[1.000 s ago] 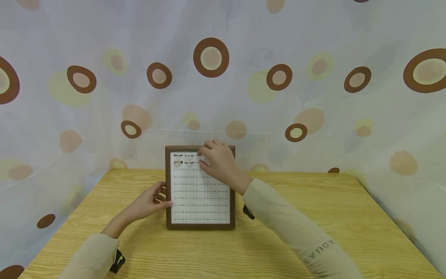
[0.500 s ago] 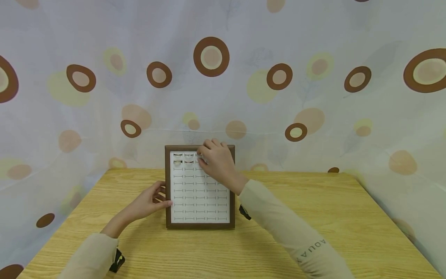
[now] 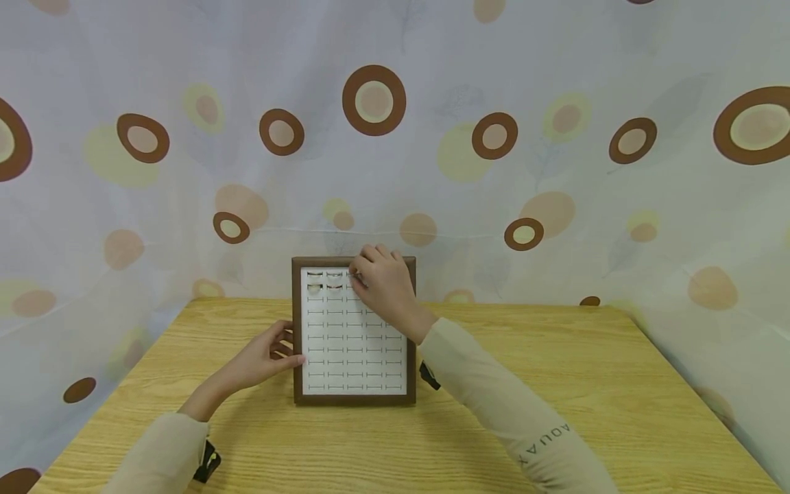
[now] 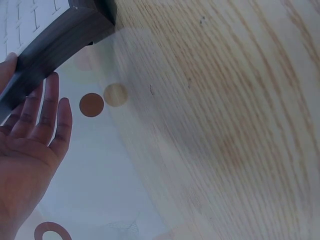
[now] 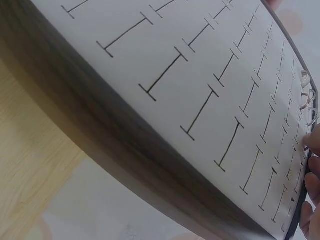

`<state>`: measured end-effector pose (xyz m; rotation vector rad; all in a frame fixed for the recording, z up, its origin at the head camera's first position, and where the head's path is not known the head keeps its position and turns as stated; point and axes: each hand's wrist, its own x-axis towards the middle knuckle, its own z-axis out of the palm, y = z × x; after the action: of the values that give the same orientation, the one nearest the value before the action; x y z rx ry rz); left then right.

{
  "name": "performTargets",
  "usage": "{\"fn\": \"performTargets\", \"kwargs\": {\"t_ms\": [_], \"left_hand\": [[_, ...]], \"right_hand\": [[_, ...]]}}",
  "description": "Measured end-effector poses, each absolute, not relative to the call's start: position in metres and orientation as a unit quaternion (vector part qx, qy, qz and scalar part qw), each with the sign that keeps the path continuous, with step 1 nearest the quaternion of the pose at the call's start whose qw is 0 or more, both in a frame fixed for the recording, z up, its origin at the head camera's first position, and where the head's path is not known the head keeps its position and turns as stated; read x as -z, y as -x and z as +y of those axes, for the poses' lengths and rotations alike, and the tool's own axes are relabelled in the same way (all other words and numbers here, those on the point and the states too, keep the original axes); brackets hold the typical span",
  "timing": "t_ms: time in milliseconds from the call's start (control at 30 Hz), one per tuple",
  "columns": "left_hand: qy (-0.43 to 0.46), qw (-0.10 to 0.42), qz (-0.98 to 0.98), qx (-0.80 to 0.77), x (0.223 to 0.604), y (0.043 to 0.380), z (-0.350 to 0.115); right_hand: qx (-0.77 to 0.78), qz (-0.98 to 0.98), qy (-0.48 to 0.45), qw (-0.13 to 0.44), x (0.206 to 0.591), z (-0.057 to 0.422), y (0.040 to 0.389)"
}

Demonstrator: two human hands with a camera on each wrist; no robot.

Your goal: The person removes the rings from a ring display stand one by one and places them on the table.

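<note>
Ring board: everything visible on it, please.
The ring board has a dark brown, wood-look frame around a white panel with five columns of dark, bar-ended slits. It stands on the wood-look table; any backward lean is hard to judge. Four rings show at top left, two by two. The left hand grips its left edge, thumb in front; the right hand covers the upper right, its fingertip contact unclear.

Screened-off tabletop booth, circle-patterned sheeting [image 3: 420, 185] behind and beside a wood-grain table [image 3: 617, 384]
</note>
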<state>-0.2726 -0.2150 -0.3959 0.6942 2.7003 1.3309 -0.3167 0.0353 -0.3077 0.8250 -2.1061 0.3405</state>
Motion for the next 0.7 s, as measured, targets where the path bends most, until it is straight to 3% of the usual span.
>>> {"fn": "performTargets", "kwargs": {"t_ms": [700], "left_hand": [[-0.225,0.027,0.873,-0.432,0.3967,0.2729,-0.2155]], "right_hand": [[-0.149,-0.843,-0.337,0.392,0.305,0.0377,0.3153]]}}
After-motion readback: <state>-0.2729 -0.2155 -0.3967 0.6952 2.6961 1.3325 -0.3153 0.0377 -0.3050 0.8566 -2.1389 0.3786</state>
